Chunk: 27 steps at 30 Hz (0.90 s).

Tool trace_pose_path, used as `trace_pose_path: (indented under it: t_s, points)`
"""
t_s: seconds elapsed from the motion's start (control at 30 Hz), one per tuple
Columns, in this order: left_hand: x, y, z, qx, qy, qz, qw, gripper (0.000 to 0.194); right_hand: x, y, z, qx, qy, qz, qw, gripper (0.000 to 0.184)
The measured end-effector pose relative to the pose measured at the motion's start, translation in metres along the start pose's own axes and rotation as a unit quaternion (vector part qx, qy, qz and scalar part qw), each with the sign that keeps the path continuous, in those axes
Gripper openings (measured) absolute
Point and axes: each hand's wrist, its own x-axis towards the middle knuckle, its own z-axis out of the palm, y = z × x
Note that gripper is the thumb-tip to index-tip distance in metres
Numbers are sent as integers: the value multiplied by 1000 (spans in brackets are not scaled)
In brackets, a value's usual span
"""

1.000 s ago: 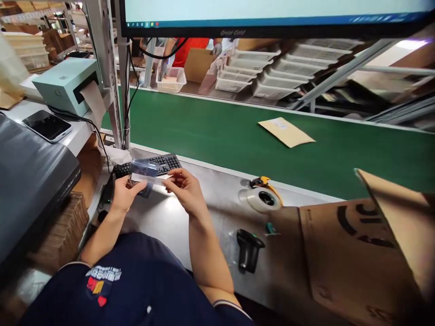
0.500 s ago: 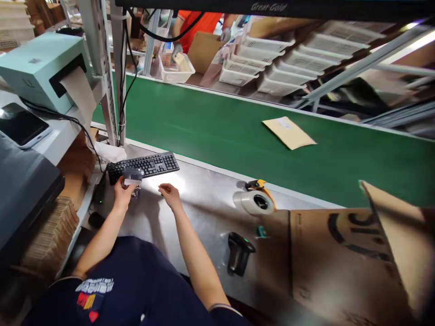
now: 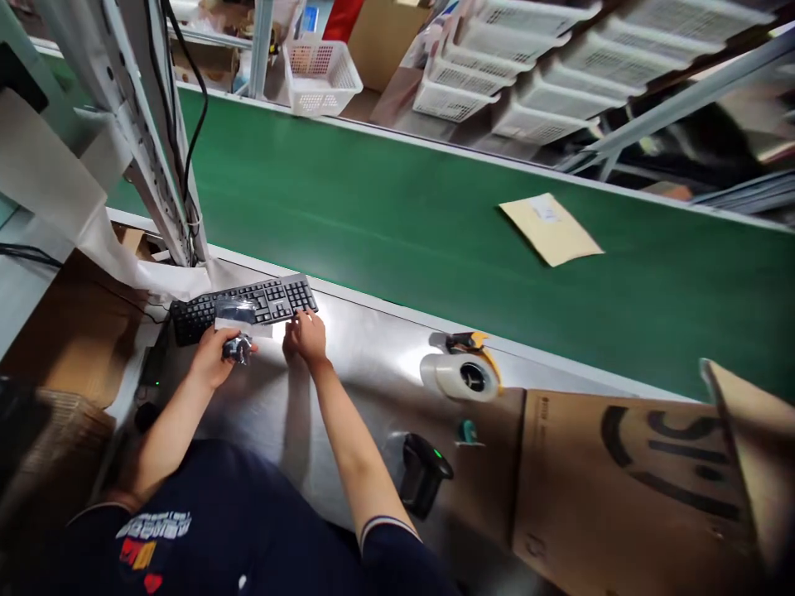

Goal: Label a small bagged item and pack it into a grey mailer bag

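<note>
My left hand [image 3: 214, 358] is closed on a small clear plastic bag [image 3: 237, 313] with a white label and something dark at its lower end; what is inside cannot be made out. The bag covers part of a black keyboard [image 3: 267, 300] lying on the metal table. At the keyboard's right end, my right hand [image 3: 309, 335] has its fingertips on the number keys and holds nothing.
A green conveyor belt [image 3: 373, 207] runs behind the table, carrying a yellow envelope [image 3: 551, 232]. To the right are a tape roll [image 3: 463, 377], a black scanner [image 3: 426, 476] and a cardboard box [image 3: 621, 497]. White baskets [image 3: 323, 79] stand beyond the belt.
My right hand has moved up onto the number keys from the bare table in front of the keyboard. The bag stays in my left hand. The view has shifted, and the co-worker's hands have left it.
</note>
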Motion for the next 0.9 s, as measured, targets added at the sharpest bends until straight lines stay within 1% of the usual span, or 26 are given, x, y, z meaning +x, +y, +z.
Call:
trace_pose_path:
  t_s: [0.07, 0.13, 0.2, 0.3, 0.33, 0.37, 0.43, 0.47, 0.5, 0.57, 0.67, 0.77, 0.83, 0.9]
  points:
    - [4, 2, 5, -11, 10, -1, 1000, 31, 0, 2, 4, -8, -8, 13, 1000, 38]
    - [6, 3, 9, -23, 20, -2, 1000, 31, 0, 2, 6, -3, 0, 15, 1000, 36]
    - [6, 3, 13, -25, 21, 3, 999, 30, 0, 3, 5, 15, 4, 18, 1000, 33]
    - [2, 2, 16, -26, 15, 15, 999, 31, 3, 8, 4, 46, -12, 17, 999, 31]
    - [0, 2, 17, -27, 15, 20, 999, 32, 5, 12, 3, 63, -2, 30, 998, 32]
    - [-2, 2, 17, -27, 14, 24, 999, 32, 8, 16, 3, 83, 20, 57, 995, 35]
    - [-6, 2, 17, -22, 11, 28, 999, 36, 14, 24, 3, 124, 78, 135, 980, 49]
    - [-9, 3, 16, -18, 8, 27, 999, 39, 18, 28, 3, 142, 97, 174, 970, 58]
    - [-11, 3, 16, -16, 2, 25, 1000, 43, 20, 32, 4, 156, 103, 202, 961, 64]
    - [-15, 5, 15, -14, -9, 19, 1000, 49, 21, 37, 6, 171, 87, 226, 955, 71]
    - [-19, 6, 15, -16, -15, 20, 1000, 52, 8, 39, 9, 174, 77, 238, 953, 73]
    - [-21, 5, 16, -3, -16, 19, 1000, 49, -19, 35, 13, 148, 82, 242, 955, 71]
    - [-23, 3, 17, 4, -11, 19, 1000, 45, -40, 31, 14, 126, 85, 238, 959, 66]
    - [-24, 1, 18, 10, -1, 25, 1000, 41, -58, 25, 13, 94, 94, 218, 967, 57]
